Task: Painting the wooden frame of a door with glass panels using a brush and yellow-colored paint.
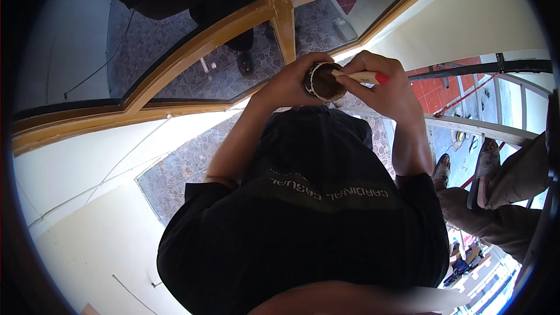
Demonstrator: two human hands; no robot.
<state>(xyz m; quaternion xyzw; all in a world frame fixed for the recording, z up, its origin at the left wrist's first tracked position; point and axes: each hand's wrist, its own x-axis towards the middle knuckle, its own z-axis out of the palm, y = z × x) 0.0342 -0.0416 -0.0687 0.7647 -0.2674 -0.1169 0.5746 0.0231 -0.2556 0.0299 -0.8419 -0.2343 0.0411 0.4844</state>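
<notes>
In front of my chest, my left hand (296, 80) is wrapped round a small round can (311, 86) with a pale, smeared rim, tilted so that its mouth faces up at me. Dark brown matter (328, 88) shows inside it; I cannot tell if it is liquid. Closed on a paintbrush (363, 76) is my right hand (391, 86). The brush has a light wooden handle with a red end. Its other end points into the can's mouth, and its bristles are hidden.
A varnished wooden frame (192, 45) with dark glass panes (219, 61) stands just beyond my hands. At the right, another person's sandalled feet (485, 166) are beside a metal rail (481, 129). Red tiles (429, 94) and stone-patterned floor (195, 160) lie below.
</notes>
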